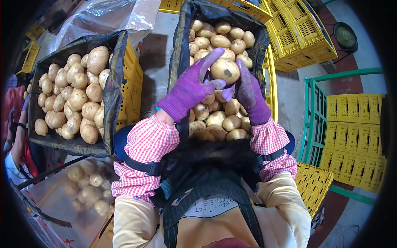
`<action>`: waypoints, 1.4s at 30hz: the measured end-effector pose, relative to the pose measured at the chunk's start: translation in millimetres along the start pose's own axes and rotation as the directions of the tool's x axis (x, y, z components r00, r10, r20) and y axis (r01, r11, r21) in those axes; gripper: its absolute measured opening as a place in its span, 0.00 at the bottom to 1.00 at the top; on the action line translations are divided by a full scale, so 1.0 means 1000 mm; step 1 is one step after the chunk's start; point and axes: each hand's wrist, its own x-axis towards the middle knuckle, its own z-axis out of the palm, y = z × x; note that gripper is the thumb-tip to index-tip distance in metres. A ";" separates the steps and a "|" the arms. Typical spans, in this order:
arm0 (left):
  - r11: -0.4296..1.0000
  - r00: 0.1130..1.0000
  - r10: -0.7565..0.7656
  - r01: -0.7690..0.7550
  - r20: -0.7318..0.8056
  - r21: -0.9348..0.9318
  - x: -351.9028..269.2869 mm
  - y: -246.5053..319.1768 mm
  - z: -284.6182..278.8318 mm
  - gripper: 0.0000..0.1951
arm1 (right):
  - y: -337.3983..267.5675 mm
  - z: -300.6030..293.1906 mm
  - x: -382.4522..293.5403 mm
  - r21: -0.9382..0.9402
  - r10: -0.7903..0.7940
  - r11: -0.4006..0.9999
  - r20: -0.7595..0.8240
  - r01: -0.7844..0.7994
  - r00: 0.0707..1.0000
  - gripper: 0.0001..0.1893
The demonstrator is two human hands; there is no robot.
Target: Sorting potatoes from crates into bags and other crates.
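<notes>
Purple gloves cover both my hands, above a crate lined with dark mesh [179, 46] and filled with potatoes [217, 118]. Between the hands is one large pale potato [225, 70] with a dark grey patch on its skin. My left hand [198, 82] grips its left side, index finger along the top and thumb lower down. Against its right side rest the fingers of my right hand [250, 90], its thumb beneath. The underside of the held potato is hidden.
At left stands another yellow crate [131, 83] with dark lining, heaped with potatoes [74, 96]. Lower left, more potatoes [90, 189] lie behind clear plastic. Yellow crates [297, 34] and a green metal frame [310, 121] stand at right. Another person's arm [20, 133] shows far left.
</notes>
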 end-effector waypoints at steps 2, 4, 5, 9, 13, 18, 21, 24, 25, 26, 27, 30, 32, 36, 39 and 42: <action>1.000 0.999 0.001 0.000 -0.047 0.013 -0.002 -0.004 0.002 0.34 | 0.002 0.003 -0.003 -0.034 0.054 0.998 0.009 -0.054 0.999 0.32; 0.998 0.995 -0.062 0.061 -0.080 -0.016 -0.001 -0.010 0.003 0.30 | 0.005 0.007 -0.006 -0.398 -0.414 0.818 0.093 0.415 0.906 0.33; 0.974 0.988 -0.134 0.117 -0.079 -0.192 0.000 -0.014 0.003 0.28 | 0.006 0.009 -0.005 -0.541 -0.559 0.636 0.168 0.550 0.812 0.35; 0.894 0.969 -0.241 0.198 -0.058 -0.402 0.004 -0.021 0.001 0.26 | 0.012 0.007 -0.007 -0.414 -0.550 0.661 0.300 0.626 0.779 0.47; 0.899 0.928 -0.374 0.363 0.005 -0.245 -0.001 -0.015 0.007 0.24 | 0.015 -0.008 0.001 -0.432 -0.268 0.832 0.235 0.347 0.934 0.31; 0.837 0.892 -0.441 0.369 -0.100 -0.405 0.005 -0.006 0.015 0.22 | 0.009 -0.044 0.075 -0.407 -0.218 0.854 0.285 0.324 0.933 0.24; 0.801 0.903 -0.415 0.303 -0.113 -0.516 0.013 -0.013 0.010 0.22 | 0.002 -0.088 0.179 -0.643 -0.486 0.677 -0.024 0.358 0.874 0.22; 0.797 0.878 -0.439 0.284 -0.188 -0.533 0.021 -0.028 0.007 0.22 | 0.018 -0.124 0.274 -0.886 -0.644 0.384 -0.054 0.262 0.763 0.31; 0.819 0.886 -0.411 0.256 -0.213 -0.513 0.022 -0.033 0.006 0.22 | 0.026 -0.129 0.294 -0.944 -0.599 0.299 -0.073 0.138 0.798 0.34; 0.848 0.889 -0.385 0.235 -0.247 -0.476 0.024 -0.037 0.005 0.21 | 0.038 -0.127 0.307 -0.967 -0.644 0.218 -0.040 0.133 0.764 0.35; 0.875 0.895 -0.352 0.211 -0.275 -0.435 0.026 -0.040 0.004 0.21 | 0.044 -0.124 0.313 -0.986 -0.645 0.162 -0.071 0.045 0.761 0.35; 0.934 0.922 -0.201 0.078 -0.332 -0.350 0.027 -0.038 0.002 0.20 | 0.026 -0.114 0.300 -0.898 -0.427 0.434 -0.139 0.068 0.894 0.33; 0.862 0.909 -0.233 0.029 -0.345 -0.506 0.029 -0.030 -0.001 0.20 | -0.009 -0.105 0.276 -0.513 -0.210 0.848 -0.091 0.135 0.973 0.27; 0.847 0.869 -0.375 0.180 -0.324 -0.500 0.033 -0.012 -0.009 0.22 | -0.031 -0.073 0.181 0.092 -0.101 0.992 0.170 0.086 0.980 0.25; 0.993 0.921 -0.047 0.085 -0.386 0.081 0.030 -0.005 -0.006 0.30 | -0.035 -0.041 0.116 0.137 -0.139 0.985 0.283 0.103 0.949 0.28; 0.952 0.974 0.090 -0.023 -0.206 0.307 0.024 -0.002 -0.003 0.33 | -0.034 -0.008 0.069 -0.240 -0.338 0.875 0.318 0.420 0.886 0.33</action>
